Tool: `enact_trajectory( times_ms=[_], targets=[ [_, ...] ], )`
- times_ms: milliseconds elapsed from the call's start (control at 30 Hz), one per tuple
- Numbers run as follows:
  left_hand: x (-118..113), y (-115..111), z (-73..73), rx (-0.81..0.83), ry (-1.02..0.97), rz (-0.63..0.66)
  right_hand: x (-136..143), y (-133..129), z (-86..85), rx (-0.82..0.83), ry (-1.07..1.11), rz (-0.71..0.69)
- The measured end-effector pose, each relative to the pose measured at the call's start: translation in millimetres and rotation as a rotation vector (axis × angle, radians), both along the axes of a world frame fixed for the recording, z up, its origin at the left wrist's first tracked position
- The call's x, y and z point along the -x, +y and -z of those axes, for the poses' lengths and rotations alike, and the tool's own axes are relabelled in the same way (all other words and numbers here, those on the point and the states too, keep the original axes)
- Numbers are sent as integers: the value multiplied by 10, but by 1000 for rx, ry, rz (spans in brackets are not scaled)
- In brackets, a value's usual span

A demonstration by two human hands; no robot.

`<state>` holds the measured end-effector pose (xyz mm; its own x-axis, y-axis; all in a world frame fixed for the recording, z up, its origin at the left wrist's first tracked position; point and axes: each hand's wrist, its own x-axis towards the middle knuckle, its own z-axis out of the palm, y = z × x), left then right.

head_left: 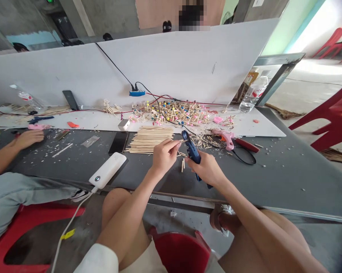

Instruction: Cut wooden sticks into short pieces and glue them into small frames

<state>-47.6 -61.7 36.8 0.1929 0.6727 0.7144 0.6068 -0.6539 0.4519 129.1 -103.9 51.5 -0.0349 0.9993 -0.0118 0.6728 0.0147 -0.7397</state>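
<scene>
My left hand (165, 154) is closed in a pinch on a thin wooden stick (182, 141), whose end reaches the jaws of blue pliers (193, 149). Wrapped round the handles of those pliers is my right hand (208, 167). A row of long wooden sticks (150, 138) lies just beyond my left hand. Below the jaws, a couple of short stick pieces (182, 165) rest on the grey table. Many small cut pieces (202, 141) are scattered behind the pliers.
A pink glue gun (228, 140) with a black cord lies right of the pliers. Behind is a heap of sticks with coloured balls (173, 112). A white power bank (108, 170) and black phone (118, 142) lie left. Another person's hand (31, 138) is at far left.
</scene>
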Motion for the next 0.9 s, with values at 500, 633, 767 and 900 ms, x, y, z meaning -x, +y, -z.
enact_trajectory(
  times_ms=[500,633,767,900],
  targets=[
    [-103,12,120,384,309,91,-251,203,68,149,789,165],
    [-187,-3,205,581,492,-86,-335,256,80,70,711,235],
    [-344,-22,265,650,568,-129,-377,260,67,48,712,219],
    [-456,2,341,673,622,-200,-378,249,46,25,710,216]
  ],
)
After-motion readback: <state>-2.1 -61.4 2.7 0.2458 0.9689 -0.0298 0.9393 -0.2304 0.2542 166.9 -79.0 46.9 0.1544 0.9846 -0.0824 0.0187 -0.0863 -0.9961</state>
